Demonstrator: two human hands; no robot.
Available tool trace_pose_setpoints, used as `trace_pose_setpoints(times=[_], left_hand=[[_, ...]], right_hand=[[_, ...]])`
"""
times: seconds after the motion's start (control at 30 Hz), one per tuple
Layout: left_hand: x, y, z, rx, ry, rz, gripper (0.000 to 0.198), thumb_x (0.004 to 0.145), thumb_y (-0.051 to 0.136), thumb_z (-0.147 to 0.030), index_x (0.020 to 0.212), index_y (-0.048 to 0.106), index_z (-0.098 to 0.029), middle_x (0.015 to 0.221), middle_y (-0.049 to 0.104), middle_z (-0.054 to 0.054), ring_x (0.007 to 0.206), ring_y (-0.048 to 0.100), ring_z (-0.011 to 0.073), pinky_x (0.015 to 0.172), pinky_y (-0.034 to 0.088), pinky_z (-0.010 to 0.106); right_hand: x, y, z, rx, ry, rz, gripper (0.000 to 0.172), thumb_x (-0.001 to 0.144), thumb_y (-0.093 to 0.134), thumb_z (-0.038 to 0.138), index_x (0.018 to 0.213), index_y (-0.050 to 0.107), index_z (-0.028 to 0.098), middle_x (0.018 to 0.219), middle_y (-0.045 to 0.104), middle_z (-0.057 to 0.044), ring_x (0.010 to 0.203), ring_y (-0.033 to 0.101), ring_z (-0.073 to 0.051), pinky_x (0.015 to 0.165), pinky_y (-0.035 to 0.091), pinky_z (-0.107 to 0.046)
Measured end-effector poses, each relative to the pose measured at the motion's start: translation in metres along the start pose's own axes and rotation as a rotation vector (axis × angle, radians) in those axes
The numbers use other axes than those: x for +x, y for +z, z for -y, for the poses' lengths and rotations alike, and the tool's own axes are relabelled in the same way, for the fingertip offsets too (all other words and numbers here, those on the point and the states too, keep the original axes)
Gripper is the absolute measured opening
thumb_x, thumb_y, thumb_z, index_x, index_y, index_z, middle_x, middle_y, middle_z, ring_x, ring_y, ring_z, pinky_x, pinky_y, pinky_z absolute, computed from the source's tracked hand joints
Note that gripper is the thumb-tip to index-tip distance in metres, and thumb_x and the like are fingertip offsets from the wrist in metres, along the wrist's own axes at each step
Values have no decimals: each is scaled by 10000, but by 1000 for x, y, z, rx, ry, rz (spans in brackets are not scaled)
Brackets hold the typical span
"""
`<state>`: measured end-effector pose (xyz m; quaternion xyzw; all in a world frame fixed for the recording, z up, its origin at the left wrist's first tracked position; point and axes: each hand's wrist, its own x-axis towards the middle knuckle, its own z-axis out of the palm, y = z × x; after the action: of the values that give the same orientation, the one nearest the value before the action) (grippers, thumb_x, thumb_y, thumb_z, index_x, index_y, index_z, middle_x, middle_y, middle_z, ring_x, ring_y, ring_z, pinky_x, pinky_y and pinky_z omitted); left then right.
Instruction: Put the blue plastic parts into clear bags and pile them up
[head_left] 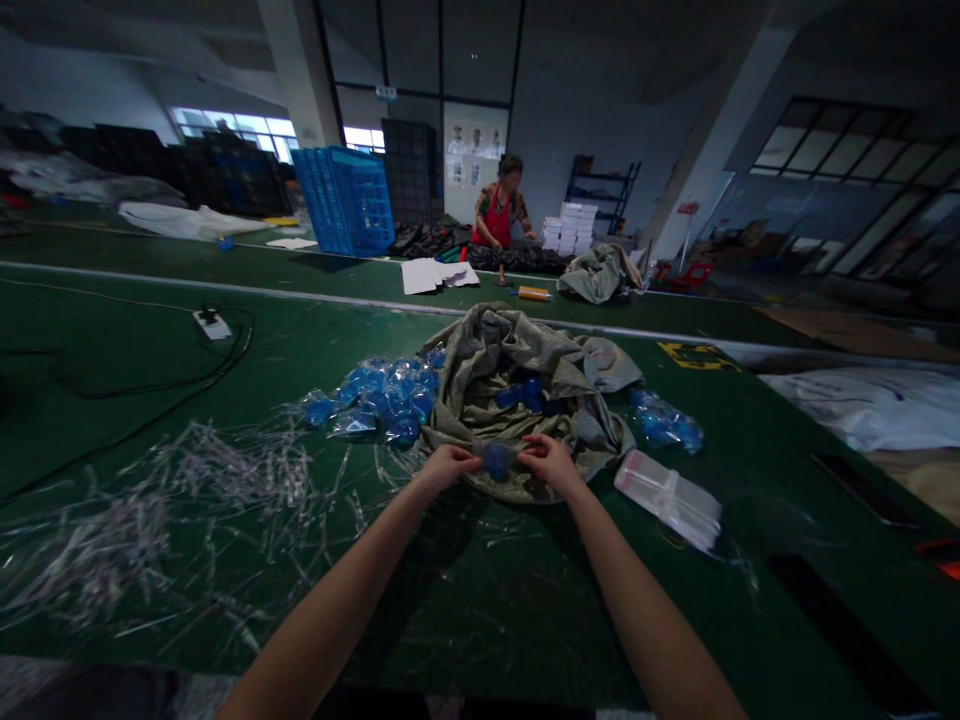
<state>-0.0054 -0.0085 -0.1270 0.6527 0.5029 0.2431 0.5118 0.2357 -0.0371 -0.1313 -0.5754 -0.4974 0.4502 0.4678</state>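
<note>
Between my two hands is a small clear plastic bag with a round blue piece [496, 460] in it. My left hand [448, 467] pinches the bag's left side, and my right hand [551, 464] pinches its right side. Both are over the near rim of a grey-green cloth sack [480, 335], rolled open on the green table. Inside the sack lie loose blue pieces [525, 393], too dark to make out in detail. Bagged blue pieces [382, 395] are heaped to the left of the sack. A few more bagged blue pieces [666, 420] lie at its right.
Torn clear plastic strips [232, 470] litter the table's left side. A stack of clear bags [667, 500] lies right of my right hand. Farther back are a power strip [212, 323], an orange roll [534, 294], a blue crate [345, 200] and a person in a red apron [495, 215].
</note>
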Motion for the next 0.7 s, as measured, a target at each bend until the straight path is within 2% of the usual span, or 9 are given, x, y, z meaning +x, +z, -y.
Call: trace_pose_setpoints(times=[0.27,0.53,0.6,0.7], left_hand=[[-1,2,4,100,-3,-11,375,715,629,-479,725,754,-125,468,486,-26,450,320,92,486,198,255],[14,13,2,253,-27,-129,307,720,635,-384,539,686,-141,507,588,37,524,515,148,532,290,256],[17,14,2,264,-24,-163,279,697,660,-382,554,682,-143,541,612,50,570,554,167,554,314,255],[18,15,1,228,20,-175,219,679,681,-359,684,716,-143,652,665,53,651,591,182,593,353,253]], right_hand=[[1,1,-8,-52,-13,-11,427,597,747,278,986,610,168,744,700,-27,601,636,-157,543,488,-268],[14,13,-28,-132,-67,-35,301,626,716,251,910,646,179,786,711,-37,771,674,-201,777,517,-362],[17,15,-30,-138,-70,-32,258,639,708,243,886,664,183,851,720,-52,822,672,-206,824,507,-369],[20,16,-28,-121,-53,-3,245,658,708,250,895,688,193,929,726,-58,888,664,-207,850,500,-358]])
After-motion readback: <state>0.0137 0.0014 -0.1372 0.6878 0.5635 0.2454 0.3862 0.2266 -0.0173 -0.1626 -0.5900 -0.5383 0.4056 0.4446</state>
